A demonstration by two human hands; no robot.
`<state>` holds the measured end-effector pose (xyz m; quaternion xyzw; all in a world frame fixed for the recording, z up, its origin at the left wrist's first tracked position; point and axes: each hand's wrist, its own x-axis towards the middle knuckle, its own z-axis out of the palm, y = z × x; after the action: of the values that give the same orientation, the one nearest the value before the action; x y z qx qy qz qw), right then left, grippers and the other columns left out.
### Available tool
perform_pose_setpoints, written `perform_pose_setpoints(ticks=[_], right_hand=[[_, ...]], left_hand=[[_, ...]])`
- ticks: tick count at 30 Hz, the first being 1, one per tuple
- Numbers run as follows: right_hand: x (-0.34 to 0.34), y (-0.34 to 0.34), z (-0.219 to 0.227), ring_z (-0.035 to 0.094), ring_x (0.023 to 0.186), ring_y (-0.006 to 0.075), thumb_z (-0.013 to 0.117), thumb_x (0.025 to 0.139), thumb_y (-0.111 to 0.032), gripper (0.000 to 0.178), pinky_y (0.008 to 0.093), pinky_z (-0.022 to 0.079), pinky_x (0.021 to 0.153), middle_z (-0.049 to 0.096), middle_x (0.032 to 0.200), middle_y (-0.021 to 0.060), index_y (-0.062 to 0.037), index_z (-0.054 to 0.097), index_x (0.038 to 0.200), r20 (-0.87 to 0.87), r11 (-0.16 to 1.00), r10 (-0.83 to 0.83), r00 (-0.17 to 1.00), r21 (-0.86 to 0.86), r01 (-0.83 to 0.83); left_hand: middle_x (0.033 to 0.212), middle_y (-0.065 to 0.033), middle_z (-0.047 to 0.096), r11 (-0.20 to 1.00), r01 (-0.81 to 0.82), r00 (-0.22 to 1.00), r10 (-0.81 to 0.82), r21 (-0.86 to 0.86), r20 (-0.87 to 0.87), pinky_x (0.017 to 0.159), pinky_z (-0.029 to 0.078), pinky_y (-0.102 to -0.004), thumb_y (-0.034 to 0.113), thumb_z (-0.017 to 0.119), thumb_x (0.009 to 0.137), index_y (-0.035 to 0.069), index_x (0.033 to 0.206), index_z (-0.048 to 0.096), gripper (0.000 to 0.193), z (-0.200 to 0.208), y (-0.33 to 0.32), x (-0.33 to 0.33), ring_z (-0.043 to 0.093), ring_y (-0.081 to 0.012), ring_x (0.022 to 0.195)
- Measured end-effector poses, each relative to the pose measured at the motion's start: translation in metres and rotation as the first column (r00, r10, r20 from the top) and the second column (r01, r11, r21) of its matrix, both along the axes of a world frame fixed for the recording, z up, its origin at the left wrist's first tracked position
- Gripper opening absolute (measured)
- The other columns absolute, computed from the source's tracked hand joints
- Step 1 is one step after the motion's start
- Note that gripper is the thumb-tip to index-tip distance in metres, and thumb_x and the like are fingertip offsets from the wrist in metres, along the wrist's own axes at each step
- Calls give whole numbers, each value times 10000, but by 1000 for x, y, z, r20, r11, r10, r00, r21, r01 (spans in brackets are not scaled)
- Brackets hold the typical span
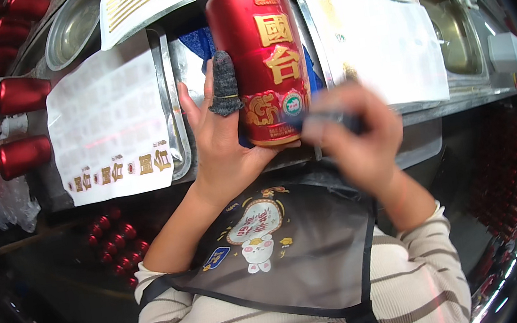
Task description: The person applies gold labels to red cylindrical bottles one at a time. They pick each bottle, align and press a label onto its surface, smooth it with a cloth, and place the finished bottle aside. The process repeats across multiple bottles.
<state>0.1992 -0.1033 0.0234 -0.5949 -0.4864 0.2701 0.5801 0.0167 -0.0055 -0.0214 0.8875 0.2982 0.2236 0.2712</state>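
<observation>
Red bottle [262, 58] with gold labelling is held upright above the metal surface [421, 117], near the picture's centre. Left hand [220, 137] has its grip clenched around the bottle's lower left side; one finger wears a grey knitted cot [223, 83]. Right hand [355, 133], blurred, meets the bottle's base at right; its grip state cannot be told. White label sheets [105, 122] lie to the left.

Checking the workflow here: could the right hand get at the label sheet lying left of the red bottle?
Probably not easily: the right hand is at the red bottle, and the left hand lies between it and the label sheet.
</observation>
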Motion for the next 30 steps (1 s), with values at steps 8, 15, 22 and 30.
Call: perform_pose_setpoints(ticks=[8,15,22,30], right_hand=[[-1,-1,0,602,692,159,761,742,60,231,269,507,657,630,809,55,-33,679,936,6,990,-126,992,66,126],[5,-16,7,643,736,203,766,763,7,252,303,516,669,661,838,110,-30,699,1003,238,994,15,971,99,-39],[22,-2,-11,597,814,64,679,930,-154,178,202,474,730,649,903,25,-11,620,1019,-604,964,-99,791,-256,-75],[-2,12,-12,425,696,49,770,874,-261,367,222,391,598,502,870,-8,-57,490,995,-313,952,-64,948,-305,-36]], left_hand=[[1487,-216,437,995,16,996,-7,-103,88,1152,-12,-641,456,881,661,28,1371,518,905,-3,7,3,258,-410,1469],[1535,-260,340,999,-31,998,32,18,-56,1155,-25,-630,496,923,582,25,1320,577,942,27,-3,17,163,-399,1504],[1563,-250,301,783,176,923,78,-596,376,1171,281,-432,306,975,574,-54,1429,254,1174,5,6,-3,315,-330,1458],[1452,-280,445,614,196,843,292,-765,451,1146,290,-407,158,773,876,25,1109,333,515,21,10,11,428,-269,1361]])
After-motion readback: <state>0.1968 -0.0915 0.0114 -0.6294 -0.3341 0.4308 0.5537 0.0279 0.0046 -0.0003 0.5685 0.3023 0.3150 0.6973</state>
